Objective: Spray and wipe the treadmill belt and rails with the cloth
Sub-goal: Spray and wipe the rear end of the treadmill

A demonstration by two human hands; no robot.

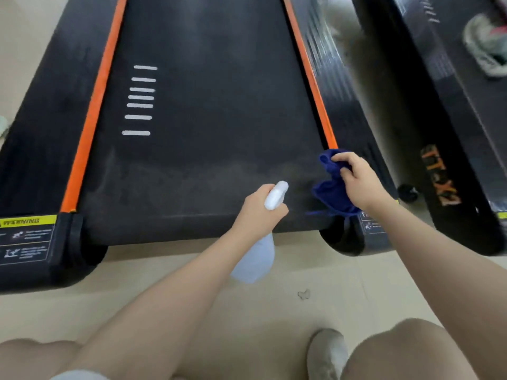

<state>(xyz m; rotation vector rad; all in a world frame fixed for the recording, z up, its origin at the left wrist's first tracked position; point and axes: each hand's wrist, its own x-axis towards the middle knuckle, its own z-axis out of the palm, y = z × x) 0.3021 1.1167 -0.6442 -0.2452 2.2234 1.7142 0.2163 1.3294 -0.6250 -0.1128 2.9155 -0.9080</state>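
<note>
**Bottle and cloth over the belt's near end**

Left hand (259, 208) grips the spray bottle (256, 259), nozzle over the dark belt (205, 105); its fingers hide the trigger. Right hand (356, 179) clutches the blue cloth (330, 192) at the right orange rail (310, 75), covering the corner. Warning label (26, 237) too blurred to read.

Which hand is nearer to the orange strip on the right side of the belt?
Right. The right hand, holding the blue cloth, is just below the strip's near end; the left hand is further left, over the belt.
</note>
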